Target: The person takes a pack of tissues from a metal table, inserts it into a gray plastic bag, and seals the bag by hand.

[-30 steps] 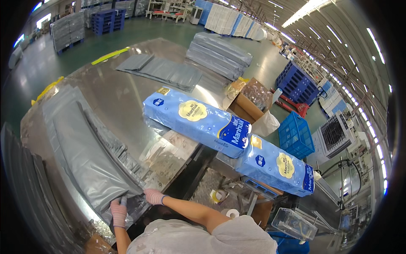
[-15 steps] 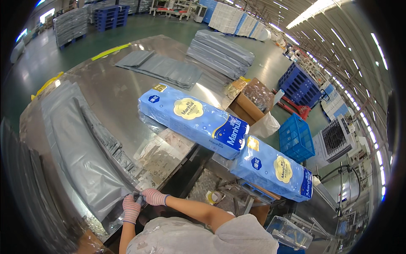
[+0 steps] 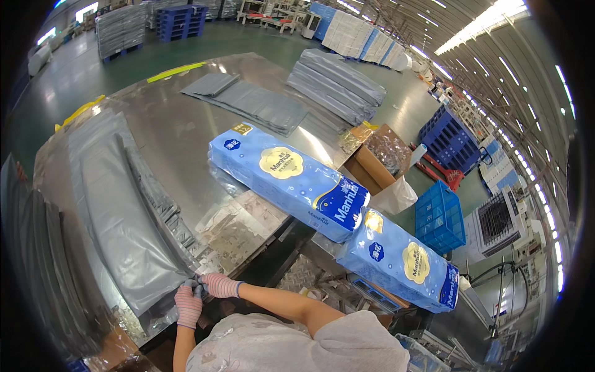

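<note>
A long grey plastic bag [image 3: 127,239] lies on top of a stack along the left side of the metal table [image 3: 180,133]. At its near end my left hand [image 3: 188,305] and my right hand [image 3: 220,286] meet, both in pink-and-white striped knit gloves with grey fingertips. The fingers of both are closed, pinching the bag's edge together; the exact grip is partly hidden. To the right of my hands, two long blue plastic-wrapped packs lie in a row: the farther pack [image 3: 291,177] and the nearer pack [image 3: 400,260], their ends touching.
More grey bags [image 3: 248,102] lie flat across the table, with a thick bundle of them [image 3: 338,84] at the far edge. Dark grey sheets [image 3: 43,266] hang at the far left. Beyond the packs stand a cardboard box [image 3: 375,164], a blue crate [image 3: 439,217] and blue pallets [image 3: 449,139].
The view has shifted slightly, so most of the scene sits a little farther right and lower. Both hands stay together at the bag's near edge.
</note>
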{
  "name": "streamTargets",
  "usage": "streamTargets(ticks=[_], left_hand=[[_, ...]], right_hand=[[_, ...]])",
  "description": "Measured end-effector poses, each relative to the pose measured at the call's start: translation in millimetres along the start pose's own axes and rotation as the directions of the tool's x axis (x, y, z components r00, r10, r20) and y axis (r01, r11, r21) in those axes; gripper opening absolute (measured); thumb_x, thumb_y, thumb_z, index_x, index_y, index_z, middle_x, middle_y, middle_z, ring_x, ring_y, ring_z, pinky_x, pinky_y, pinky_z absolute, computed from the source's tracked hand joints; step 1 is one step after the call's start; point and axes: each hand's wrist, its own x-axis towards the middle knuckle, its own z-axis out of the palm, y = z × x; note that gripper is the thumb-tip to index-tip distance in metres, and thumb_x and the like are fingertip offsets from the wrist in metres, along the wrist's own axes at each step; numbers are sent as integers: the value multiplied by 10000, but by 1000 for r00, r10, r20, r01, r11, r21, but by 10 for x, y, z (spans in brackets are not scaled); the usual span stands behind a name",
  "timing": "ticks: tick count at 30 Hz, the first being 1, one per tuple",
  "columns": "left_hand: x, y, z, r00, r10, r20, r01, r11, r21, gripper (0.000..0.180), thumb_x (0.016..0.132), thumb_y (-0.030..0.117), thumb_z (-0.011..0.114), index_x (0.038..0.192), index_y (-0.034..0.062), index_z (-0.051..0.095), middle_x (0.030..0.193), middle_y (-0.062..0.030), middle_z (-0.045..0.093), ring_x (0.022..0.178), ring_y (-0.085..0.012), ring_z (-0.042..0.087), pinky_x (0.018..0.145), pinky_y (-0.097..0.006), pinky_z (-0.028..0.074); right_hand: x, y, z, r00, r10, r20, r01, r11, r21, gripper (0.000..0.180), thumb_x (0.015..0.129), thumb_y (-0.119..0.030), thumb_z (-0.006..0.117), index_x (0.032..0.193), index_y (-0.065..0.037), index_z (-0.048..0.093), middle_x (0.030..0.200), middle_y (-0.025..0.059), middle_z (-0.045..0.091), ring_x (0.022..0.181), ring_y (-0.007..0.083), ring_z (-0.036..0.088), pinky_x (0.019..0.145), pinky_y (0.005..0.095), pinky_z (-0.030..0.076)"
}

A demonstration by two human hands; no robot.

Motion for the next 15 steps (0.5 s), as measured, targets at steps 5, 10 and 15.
streamTargets(ticks=[5, 10, 15], left_hand=[[-236, -52, -278, 970, -201, -137, 72, 775, -627, 63, 784, 55, 579, 808, 54, 521, 676, 3, 488, 581, -69, 445, 497, -219, 363], [-790, -80, -1188, 810, -575, -113, -17, 170, -985, 105, 824, 134, 559, 792, 53, 501, 673, -52, 508, 574, -129, 465, 537, -243, 380], [-2315, -875, -1870, 421, -669, -613, 702, 668, -247, 111, 806, 131, 608, 859, 37, 585, 710, -75, 587, 657, -179, 553, 625, -285, 443]], right_hand=[[22, -267, -247, 978, 117, 174, -128, 990, 53, 248, 678, -99, 583, 918, -37, 587, 846, 194, 618, 813, 341, 597, 735, 414, 471], [-109, -158, -145, 976, 65, 209, -131, 940, 316, 192, 808, -119, 454, 927, -34, 578, 768, 135, 616, 675, 243, 582, 611, 337, 471], [-155, 164, 117, 825, 178, 536, -526, -104, 844, 304, 923, -201, 310, 1005, 10, 512, 836, 202, 614, 639, 250, 616, 545, 319, 523]])
